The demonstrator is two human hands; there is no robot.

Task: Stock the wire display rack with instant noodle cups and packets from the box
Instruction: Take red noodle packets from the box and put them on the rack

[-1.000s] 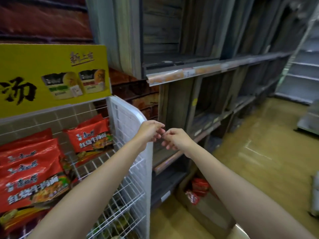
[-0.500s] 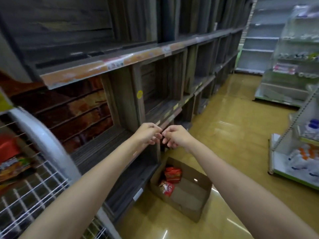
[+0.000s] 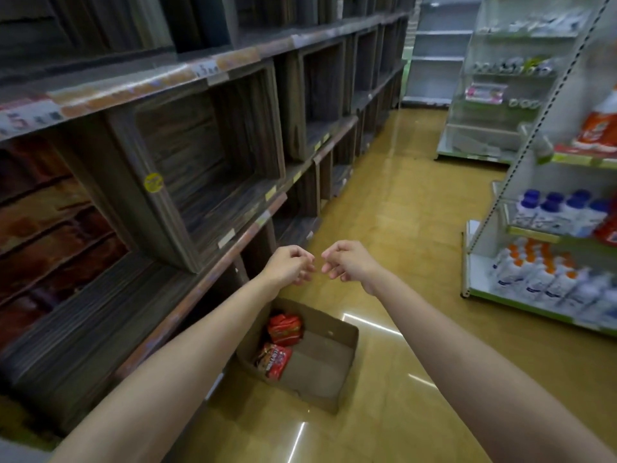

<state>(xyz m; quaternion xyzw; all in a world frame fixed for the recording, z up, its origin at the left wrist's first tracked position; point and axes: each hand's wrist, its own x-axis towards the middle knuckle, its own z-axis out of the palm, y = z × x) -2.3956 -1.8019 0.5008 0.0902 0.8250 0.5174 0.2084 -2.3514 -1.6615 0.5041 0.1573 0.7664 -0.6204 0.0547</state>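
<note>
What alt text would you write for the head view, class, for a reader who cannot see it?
Two bare hands, left and right, hover side by side with fingers loosely curled, holding nothing, above an open cardboard box on a shop floor. The box holds two red noodle packets at one end. Dark wooden shelves run along the left.

We hold both bare forearms stretched forward, the wrists near each other. Our left hand (image 3: 289,266) and right hand (image 3: 347,262) have loosely curled fingers and hold nothing; their fingertips are just apart, with knuckles turned upward
</note>
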